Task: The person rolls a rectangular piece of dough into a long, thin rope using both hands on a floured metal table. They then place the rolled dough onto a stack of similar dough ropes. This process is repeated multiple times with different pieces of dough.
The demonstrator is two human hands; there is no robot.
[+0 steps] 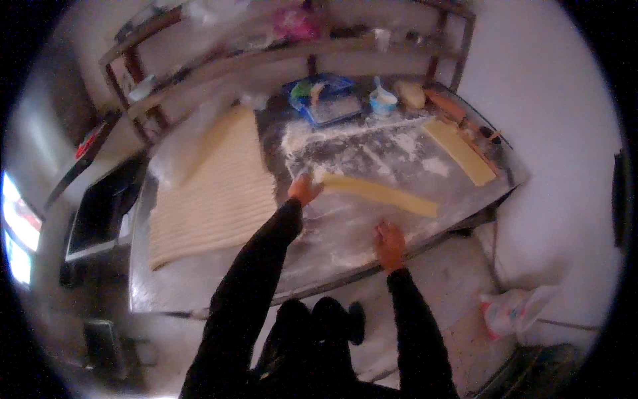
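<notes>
A long, flat yellowish dough strip (379,192) lies slantwise on the floured metal table (345,229). My left hand (306,191) is at the strip's left end, its fingers closed there, though blur hides the exact grip. Nearer the table's front edge, my right hand (390,245) hovers below the strip with loosely parted fingers and nothing visible in it. A second dough strip (460,151) rests at the right side. To the left of my left hand spreads a wide batch of pale dough strands (212,199) in close rows, partly covered by clear plastic (183,143).
A blue tray (334,110), a tub with a spoon (383,101), a dough lump (413,95) and a brown rolling pin (446,106) stand at the back. A shelf (266,56) rises behind the table. A white bag (512,311) sits on the floor at right.
</notes>
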